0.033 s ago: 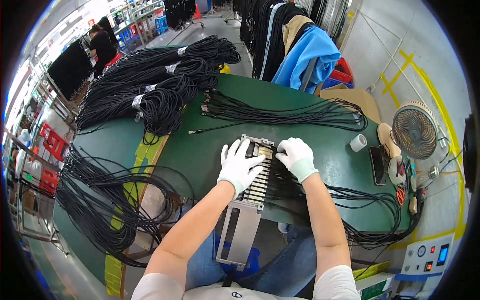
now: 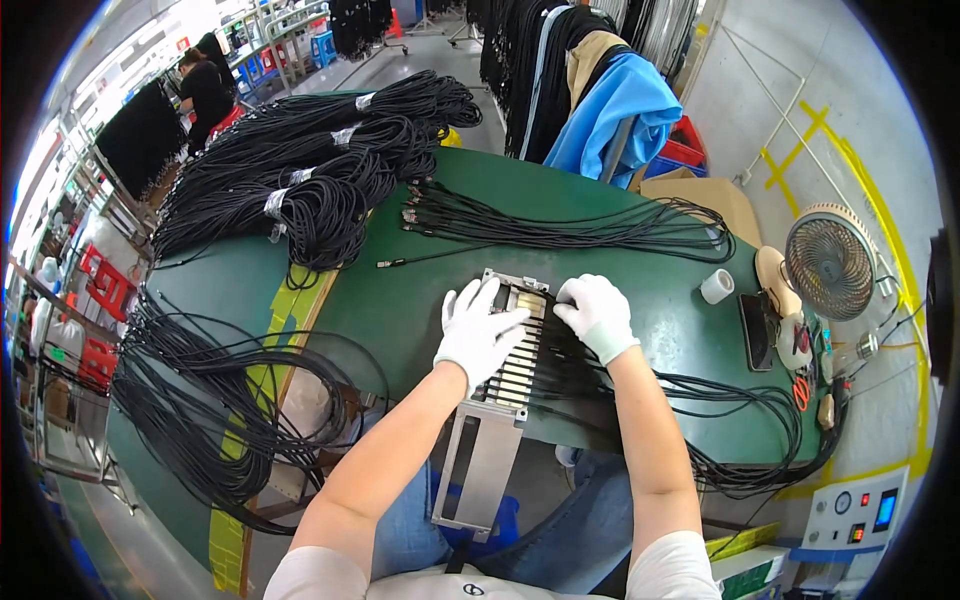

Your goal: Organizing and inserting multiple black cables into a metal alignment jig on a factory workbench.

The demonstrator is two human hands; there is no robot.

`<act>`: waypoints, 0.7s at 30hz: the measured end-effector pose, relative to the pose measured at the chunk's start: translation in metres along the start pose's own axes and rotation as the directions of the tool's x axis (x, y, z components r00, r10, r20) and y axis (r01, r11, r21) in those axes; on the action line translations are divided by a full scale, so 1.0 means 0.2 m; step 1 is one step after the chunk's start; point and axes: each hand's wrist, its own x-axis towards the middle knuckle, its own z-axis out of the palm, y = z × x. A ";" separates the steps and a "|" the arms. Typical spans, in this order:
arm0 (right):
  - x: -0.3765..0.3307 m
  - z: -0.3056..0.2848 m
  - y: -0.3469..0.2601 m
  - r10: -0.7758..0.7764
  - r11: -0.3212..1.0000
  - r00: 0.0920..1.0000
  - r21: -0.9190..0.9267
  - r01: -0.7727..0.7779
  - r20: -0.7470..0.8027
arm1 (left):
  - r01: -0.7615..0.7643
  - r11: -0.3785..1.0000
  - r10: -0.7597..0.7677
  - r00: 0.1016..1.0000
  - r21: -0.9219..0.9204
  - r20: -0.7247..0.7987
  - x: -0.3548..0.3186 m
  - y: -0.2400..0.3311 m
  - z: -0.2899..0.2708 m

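Note:
A metal slotted fixture [image 2: 515,385] with a row of pale connector ends lies at the table's near edge, its long grey plate [image 2: 492,465] reaching toward my lap. Across its upper left side rests my left hand [image 2: 475,332] in a white glove, fingers spread, thumb pointing over the slots. My right hand [image 2: 597,315], gloved too, is at the fixture's upper right edge, its fingers curled together on a black cable that runs from the slots; the fingertips are partly hidden. More black cables [image 2: 570,375] run from the fixture's right side beneath my right wrist.
Black cable bundles [image 2: 330,190] fill the far left, with loose cables [image 2: 220,400] nearer. Another bunch [image 2: 570,232] lies beyond the fixture. At right are a white tape roll [image 2: 717,286], a phone [image 2: 756,330], orange-handled scissors [image 2: 801,392] and a fan [image 2: 832,262]. A person sits far left.
My right hand has shifted very slightly to the right. My left hand and the fixture look the same.

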 end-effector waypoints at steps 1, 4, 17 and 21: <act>0.00 -0.01 0.01 -0.015 0.999 0.999 0.036 0.016 -0.031 | 0.004 1.000 -0.004 1.000 0.001 -0.001 0.00 -0.01 -0.01; 0.01 -0.07 0.03 -0.060 0.980 0.998 0.189 0.056 0.013 | 0.236 0.917 -0.337 0.891 -0.323 -0.305 0.02 -0.05 -0.04; 0.01 -0.05 -0.13 -0.129 0.965 0.985 0.245 0.097 0.119 | 0.089 0.862 -0.297 0.886 -0.498 -0.356 0.04 -0.10 -0.08; -0.02 -0.01 -0.05 -0.042 0.790 0.996 0.613 -0.014 0.076 | 0.158 0.889 -0.310 0.898 -0.430 -0.311 0.03 -0.11 -0.05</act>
